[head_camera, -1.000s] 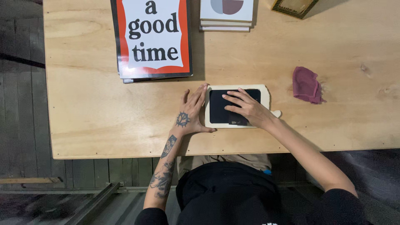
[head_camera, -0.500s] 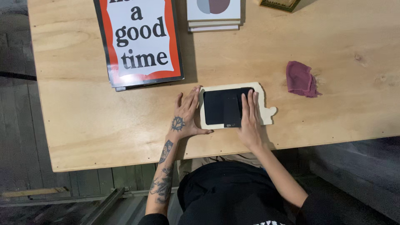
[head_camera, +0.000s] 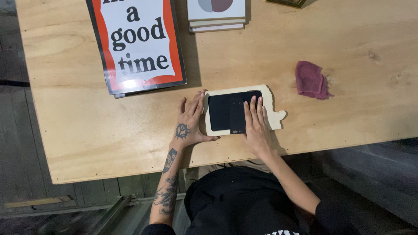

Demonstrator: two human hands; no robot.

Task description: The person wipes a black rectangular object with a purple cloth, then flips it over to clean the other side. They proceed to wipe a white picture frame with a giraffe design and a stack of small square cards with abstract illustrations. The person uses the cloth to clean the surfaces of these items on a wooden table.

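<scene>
Black sheet [head_camera: 228,112] on the pale board [head_camera: 274,114], near the table's [head_camera: 87,139] front edge — we press it flat under our right hand [head_camera: 256,126], fingers together, while our left hand [head_camera: 189,124], fingers spread, braces the board's left edge — even pressure should suit best.

Plywood table [head_camera: 78,130]; cutout board [head_camera: 272,114], cloth [head_camera: 310,80], poster [head_camera: 137,43]

We look down on a pale plywood table [head_camera: 87,130] with screw heads along its edges, standing on a dark plank floor [head_camera: 17,174] in soft, even light.
</scene>
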